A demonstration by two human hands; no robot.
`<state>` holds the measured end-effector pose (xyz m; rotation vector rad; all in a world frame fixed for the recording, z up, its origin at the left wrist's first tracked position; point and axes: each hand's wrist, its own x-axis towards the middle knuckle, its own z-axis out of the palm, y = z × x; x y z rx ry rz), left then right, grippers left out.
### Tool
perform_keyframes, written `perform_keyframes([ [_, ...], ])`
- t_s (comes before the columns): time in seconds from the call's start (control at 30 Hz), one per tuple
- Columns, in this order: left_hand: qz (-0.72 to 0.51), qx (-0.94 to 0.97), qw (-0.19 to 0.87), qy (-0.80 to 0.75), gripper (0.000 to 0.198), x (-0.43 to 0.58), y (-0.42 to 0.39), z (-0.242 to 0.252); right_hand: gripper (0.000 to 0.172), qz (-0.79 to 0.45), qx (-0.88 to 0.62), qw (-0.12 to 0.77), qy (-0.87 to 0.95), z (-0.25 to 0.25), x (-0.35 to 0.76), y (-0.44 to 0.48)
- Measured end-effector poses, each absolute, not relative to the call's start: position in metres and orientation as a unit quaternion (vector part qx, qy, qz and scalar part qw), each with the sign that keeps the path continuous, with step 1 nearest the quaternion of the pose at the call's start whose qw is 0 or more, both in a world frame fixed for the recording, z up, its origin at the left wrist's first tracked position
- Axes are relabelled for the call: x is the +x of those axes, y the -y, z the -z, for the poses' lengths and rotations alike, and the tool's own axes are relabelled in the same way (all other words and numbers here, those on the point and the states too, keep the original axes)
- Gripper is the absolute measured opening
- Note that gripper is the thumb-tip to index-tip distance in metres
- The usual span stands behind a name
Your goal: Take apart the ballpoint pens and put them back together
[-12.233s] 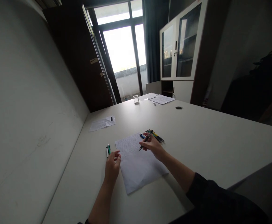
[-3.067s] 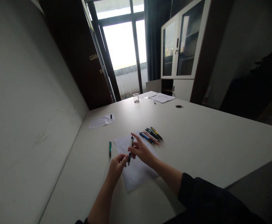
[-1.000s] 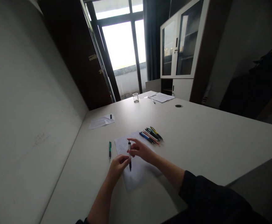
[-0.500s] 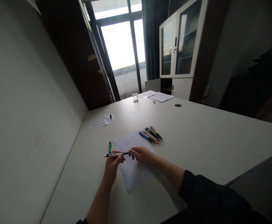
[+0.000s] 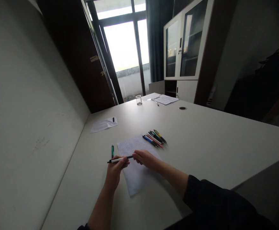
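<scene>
A white pen (image 5: pixel 116 160) with dark ends lies nearly level between my two hands. My left hand (image 5: pixel 115 167) is closed around its white barrel, thumb on top. At the dark end on the right, my right hand (image 5: pixel 143 157) pinches the pen; its very tip is hidden by the fingers. Both hands are above a lined sheet of paper (image 5: pixel 136 182) with writing on its upper part. Just beyond my left hand, a green pen (image 5: pixel 112 150) lies on the table. Several pens (image 5: pixel 155 138) in blue, red, black and yellow lie side by side at the sheet's upper right.
On the white table (image 5: pixel 201 140), a paper with a dark strip (image 5: pixel 104 125) lies at the left. Toward the window stand a clear glass (image 5: pixel 139 100) and papers (image 5: pixel 165 99) with a pen (image 5: pixel 157 103) beside them. A round cable hole (image 5: pixel 183 108) is at the right.
The left end of the white pen has dipped slightly and the pen has turned a little in my fingers. Both hands keep their hold in nearly the same place.
</scene>
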<state>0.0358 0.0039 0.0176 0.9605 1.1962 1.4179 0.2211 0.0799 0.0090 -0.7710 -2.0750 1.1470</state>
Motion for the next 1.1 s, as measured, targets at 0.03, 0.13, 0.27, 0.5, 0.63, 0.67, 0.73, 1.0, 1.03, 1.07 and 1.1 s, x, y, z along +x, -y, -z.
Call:
perform_keyframes([
  [0.03,-0.589,0.391,0.504,-0.496,0.032,0.0359,-0.0041,-0.0172,0.036,-0.423,-0.291,0.327,0.793,-0.0098,0.2212,-0.079],
  [0.13,-0.594,0.377,0.51,-0.495,0.033,0.0357,-0.0056,-0.0158,0.031,-0.392,-0.287,0.35,0.801,-0.0111,0.221,-0.077],
  [0.27,-0.6,0.371,0.514,-0.487,0.032,0.0347,-0.0073,-0.015,0.01,-0.414,-0.299,0.362,0.78,-0.01,0.2189,-0.0761],
  [0.5,-0.607,0.369,0.513,-0.482,0.033,0.0332,-0.0081,-0.0144,0.019,-0.431,-0.29,0.351,0.779,-0.0082,0.2195,-0.0774],
  [0.63,-0.607,0.368,0.514,-0.482,0.031,0.0326,-0.0083,-0.0135,0.029,-0.436,-0.281,0.346,0.782,-0.0058,0.2202,-0.0789],
  [0.67,-0.607,0.368,0.515,-0.481,0.031,0.0324,-0.0084,-0.0134,0.024,-0.435,-0.286,0.355,0.776,-0.0054,0.2202,-0.0793],
  [0.73,-0.608,0.366,0.519,-0.476,0.029,0.0319,-0.0085,-0.0133,0.015,-0.434,-0.293,0.365,0.77,-0.0054,0.2202,-0.0797],
  [1.0,-0.605,0.36,0.53,-0.472,0.028,0.0317,-0.0084,-0.0131,0.027,-0.448,-0.286,0.35,0.771,-0.0058,0.2202,-0.0799],
  [1.03,-0.606,0.361,0.53,-0.47,0.029,0.0316,-0.0083,-0.013,0.021,-0.447,-0.292,0.356,0.767,-0.0057,0.22,-0.0801],
  [1.07,-0.608,0.361,0.53,-0.468,0.029,0.0315,-0.0083,-0.0129,0.017,-0.444,-0.3,0.363,0.762,-0.0055,0.2199,-0.0804],
  [1.1,-0.609,0.361,0.53,-0.467,0.029,0.0313,-0.0084,-0.0127,0.02,-0.444,-0.308,0.367,0.757,-0.0052,0.2197,-0.0807],
])
